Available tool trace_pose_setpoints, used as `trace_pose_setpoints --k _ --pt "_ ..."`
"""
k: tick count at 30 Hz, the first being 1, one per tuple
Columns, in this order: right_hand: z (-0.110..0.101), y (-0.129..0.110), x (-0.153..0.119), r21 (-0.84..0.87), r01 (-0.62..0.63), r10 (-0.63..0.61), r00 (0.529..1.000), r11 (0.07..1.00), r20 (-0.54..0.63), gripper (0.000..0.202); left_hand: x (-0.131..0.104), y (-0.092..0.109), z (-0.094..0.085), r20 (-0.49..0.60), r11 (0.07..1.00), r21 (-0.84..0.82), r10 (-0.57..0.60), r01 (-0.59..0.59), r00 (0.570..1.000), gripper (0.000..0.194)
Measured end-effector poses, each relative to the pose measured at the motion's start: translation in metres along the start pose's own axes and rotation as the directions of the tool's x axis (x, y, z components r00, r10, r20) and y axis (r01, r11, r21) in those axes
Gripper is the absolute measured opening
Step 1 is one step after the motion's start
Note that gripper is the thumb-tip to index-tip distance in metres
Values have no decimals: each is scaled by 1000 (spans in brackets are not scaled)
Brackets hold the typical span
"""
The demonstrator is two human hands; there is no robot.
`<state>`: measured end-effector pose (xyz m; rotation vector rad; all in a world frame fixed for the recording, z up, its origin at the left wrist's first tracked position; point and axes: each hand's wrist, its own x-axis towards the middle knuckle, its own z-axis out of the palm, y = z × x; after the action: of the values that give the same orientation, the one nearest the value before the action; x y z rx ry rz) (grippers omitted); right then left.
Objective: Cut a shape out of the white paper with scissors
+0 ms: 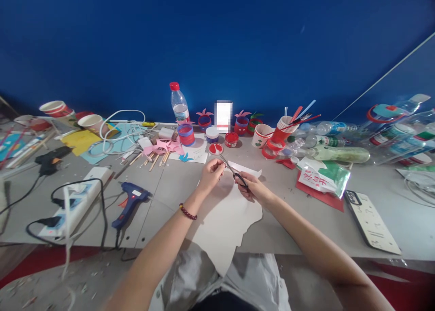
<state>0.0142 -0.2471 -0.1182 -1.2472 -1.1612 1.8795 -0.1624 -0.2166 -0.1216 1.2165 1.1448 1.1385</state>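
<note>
In my right hand (248, 186) is a pair of dark-handled scissors (232, 169), its blades pointing up and left. My left hand (213, 171) is closed near the blades, and what its fingers pinch is too small to make out. Beneath both hands lies a large white sheet with an uneven edge (220, 220), its lower tip hanging over the table's front edge. A narrow white strip (245, 169) lies just behind my right hand. Beyond the blades sits a round red lid (215, 148), beside an open red jar (231, 139).
A blue glue gun (131, 203) and a power strip (78, 202) with cables lie at the left. Paper cups (261, 135), a bottle (179, 104) and small decorated pots stand at the back. Plastic bottles (340, 153), a packet (322, 177) and a phone (373, 222) are at the right.
</note>
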Motion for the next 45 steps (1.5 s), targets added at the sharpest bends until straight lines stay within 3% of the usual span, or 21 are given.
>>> trace_pose_setpoints --k 9,17,45 --pt "-7 4 2 -26 -34 34 999 999 2 45 6 3 -18 112 976 199 64 -85 992 19" --pt "-4 -5 -2 63 -15 13 999 998 41 46 4 9 -19 138 982 183 27 -53 990 23" --pt "-7 0 -2 21 -4 2 998 1000 70 46 2 18 -20 144 982 157 80 -103 986 12"
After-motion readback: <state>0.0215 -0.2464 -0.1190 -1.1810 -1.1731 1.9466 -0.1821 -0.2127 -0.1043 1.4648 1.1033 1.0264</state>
